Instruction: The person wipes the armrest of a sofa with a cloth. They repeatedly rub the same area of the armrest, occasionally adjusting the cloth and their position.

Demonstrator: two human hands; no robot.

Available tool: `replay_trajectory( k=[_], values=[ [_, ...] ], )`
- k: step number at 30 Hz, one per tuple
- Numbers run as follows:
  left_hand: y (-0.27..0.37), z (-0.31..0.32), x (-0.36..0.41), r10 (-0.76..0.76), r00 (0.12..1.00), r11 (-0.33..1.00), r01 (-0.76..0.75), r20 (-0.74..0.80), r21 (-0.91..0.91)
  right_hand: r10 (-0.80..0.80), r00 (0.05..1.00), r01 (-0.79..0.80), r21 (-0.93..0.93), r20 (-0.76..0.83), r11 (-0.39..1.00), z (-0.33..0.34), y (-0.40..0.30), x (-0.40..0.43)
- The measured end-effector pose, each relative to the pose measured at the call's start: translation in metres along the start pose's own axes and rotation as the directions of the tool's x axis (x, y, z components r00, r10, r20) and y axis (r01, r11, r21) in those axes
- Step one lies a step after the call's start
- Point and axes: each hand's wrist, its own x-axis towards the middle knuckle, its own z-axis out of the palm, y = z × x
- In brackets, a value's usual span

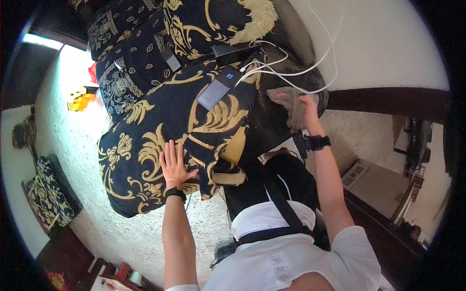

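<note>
My left hand (pixel 176 163) lies flat with its fingers spread on a black cover with gold leaf patterns (pixel 145 120), over a padded seat. At the right my right hand (pixel 309 107) grips a crumpled grey-brown cloth (pixel 289 103) beside the dark back of the seat. Between and above the hands, a grey power bank (pixel 214 92) with a lit display rests on the cover, with white cables (pixel 276 71) running from it. A black box-shaped object (pixel 233 51) and a smaller grey device (pixel 172 62) lie farther up. Both wrists wear black bands.
A shaggy cream-coloured patch (pixel 256 22) is at the top. Orange and yellow packaging (pixel 82 101) sits beyond the seat's left side. A large cardboard box (pixel 376 189) stands at the right. Another patterned seat (pixel 49 192) is at the far left. White cables hang across the upper right.
</note>
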Motion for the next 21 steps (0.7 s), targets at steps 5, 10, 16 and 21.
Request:
replay_trajectory(
  k=[5, 10, 16, 21],
  values=[
    [-0.004, -0.007, -0.002, 0.029, 1.000, 0.999, -0.029, 0.000, 0.019, -0.225, 0.949, 0.287, 0.312, -0.220, 0.906, 0.048, -0.057, -0.060],
    [-0.005, -0.006, -0.001, 0.024, 1.000, 0.999, -0.024, -0.009, -0.023, -0.233, 0.728, 0.456, 0.202, -0.645, 0.867, 0.018, -0.065, -0.087],
    [-0.004, -0.008, 0.000, 0.016, 1.000, 1.000, -0.016, 0.002, -0.023, -0.287, 0.653, 0.516, 0.134, -0.701, 0.846, -0.010, -0.062, -0.096],
    [-0.004, -0.002, -0.003, -0.003, 0.999, 1.000, 0.003, 0.033, 0.008, -0.247, 0.518, 0.460, 0.023, -0.819, 0.888, -0.010, -0.040, -0.067]
  ],
)
